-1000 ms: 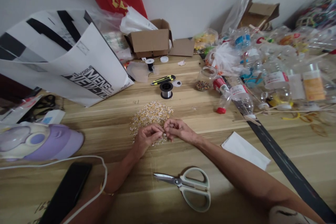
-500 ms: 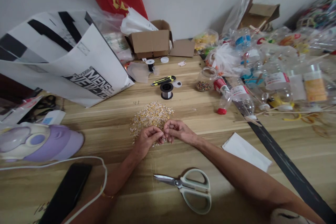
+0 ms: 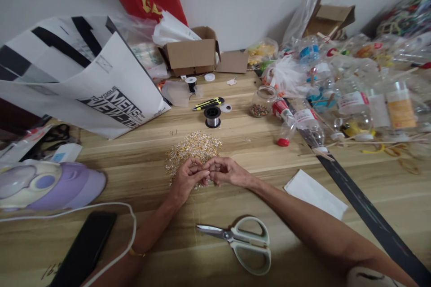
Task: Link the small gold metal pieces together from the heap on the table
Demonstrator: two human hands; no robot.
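Note:
A loose pile of small gold and silver pieces [image 3: 193, 147] lies on the wooden table. At its near edge my left hand [image 3: 189, 177] has its fingers pinched together. My right hand [image 3: 226, 171] meets it fingertip to fingertip, also pinched. Whatever sits between the fingertips is too small to name. Behind the pile stands a black spool of thin wire [image 3: 212, 117], with a yellow and black cutter [image 3: 208, 103] just beyond it. Scissors [image 3: 235, 238] with pale handles lie nearer me, blades pointing left.
A white paper bag [image 3: 124, 85], a purple and cream device [image 3: 63, 184] and a black phone [image 3: 85, 246] with a white cable are on the left. Plastic bottles [image 3: 353, 103], a bead jar [image 3: 261, 103] and folded white paper [image 3: 314, 193] are on the right. A cardboard box [image 3: 191, 55] stands behind.
The fingertips of both hands have come closer together, my right hand having shifted slightly left. The whole view has moved a little.

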